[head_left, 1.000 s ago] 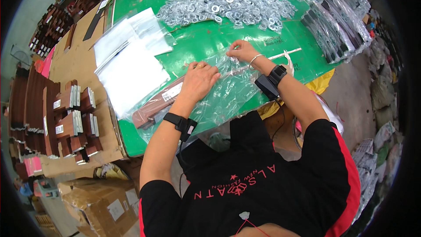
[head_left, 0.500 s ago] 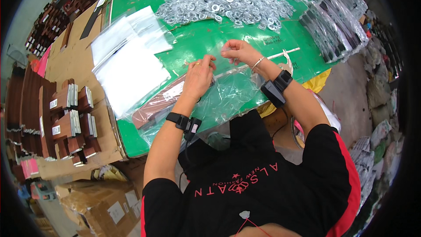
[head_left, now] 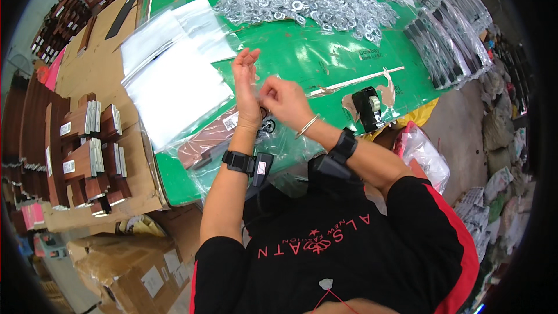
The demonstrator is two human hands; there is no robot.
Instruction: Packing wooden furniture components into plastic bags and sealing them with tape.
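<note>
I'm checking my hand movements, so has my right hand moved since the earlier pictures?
Yes: your right hand has moved left and nearer your body, farther from the pile of rings on the green table.

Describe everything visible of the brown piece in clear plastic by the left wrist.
The brown piece is long, flat and reddish-brown, wood-like in look, with a white label on its upper face. Clear, wrinkled plastic film covers it and spreads past its edges. It lies slantwise on the green table, near end at lower left, beside the white sheets. Its far end is hidden around the left hand and wrist; contact can't be told.
</note>
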